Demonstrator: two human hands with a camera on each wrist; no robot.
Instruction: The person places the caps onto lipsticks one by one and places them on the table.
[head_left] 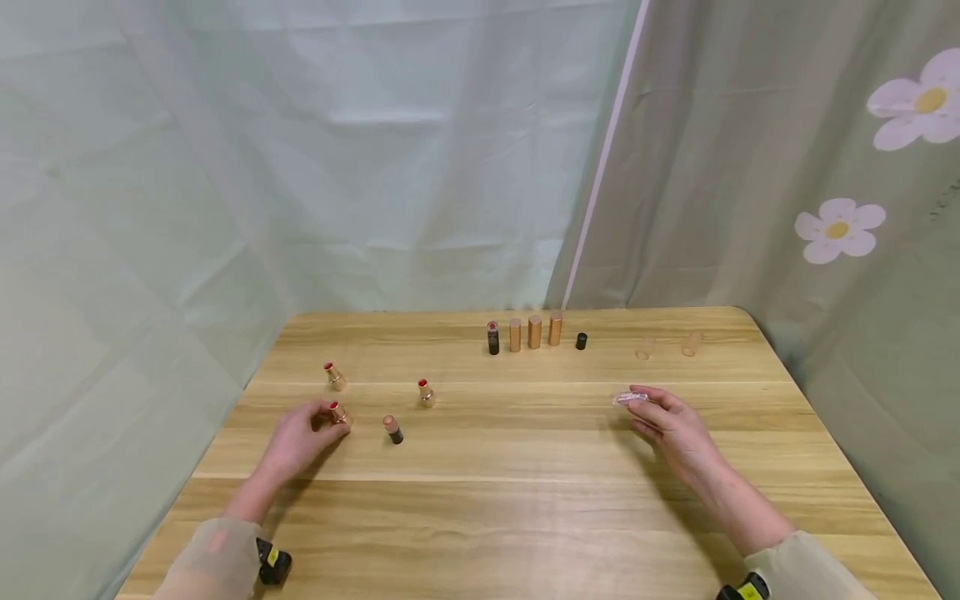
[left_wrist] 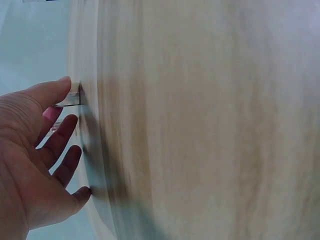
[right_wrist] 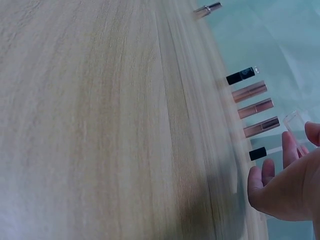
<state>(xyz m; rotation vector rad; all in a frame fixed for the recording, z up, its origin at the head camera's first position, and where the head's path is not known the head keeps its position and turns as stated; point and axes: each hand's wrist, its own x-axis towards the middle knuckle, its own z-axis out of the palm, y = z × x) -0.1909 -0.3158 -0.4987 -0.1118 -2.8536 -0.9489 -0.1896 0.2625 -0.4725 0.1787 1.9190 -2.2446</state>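
My left hand (head_left: 298,442) is at the left of the table, thumb and forefinger pinching an open lipstick (head_left: 340,412) with a red tip and gold base. The left wrist view shows the thumb against its shiny base (left_wrist: 74,94); the remaining fingers are spread. Another red lipstick (head_left: 335,377) stands behind it, a third (head_left: 427,393) to the right. Closer to me is a lipstick with a black base (head_left: 393,430). At the right, my right hand (head_left: 675,429) holds a clear cap (head_left: 630,398) above the table between thumb and fingers. That cap's clear rim (right_wrist: 294,120) also shows in the right wrist view.
Along the back of the wooden table (head_left: 510,517) stand a black lipstick tube (head_left: 492,338), several rose-gold tubes (head_left: 535,332) and a small black cap (head_left: 581,341). Two clear caps (head_left: 645,348) are at the back right. Pale curtains (head_left: 420,167) hang behind and beside the table.
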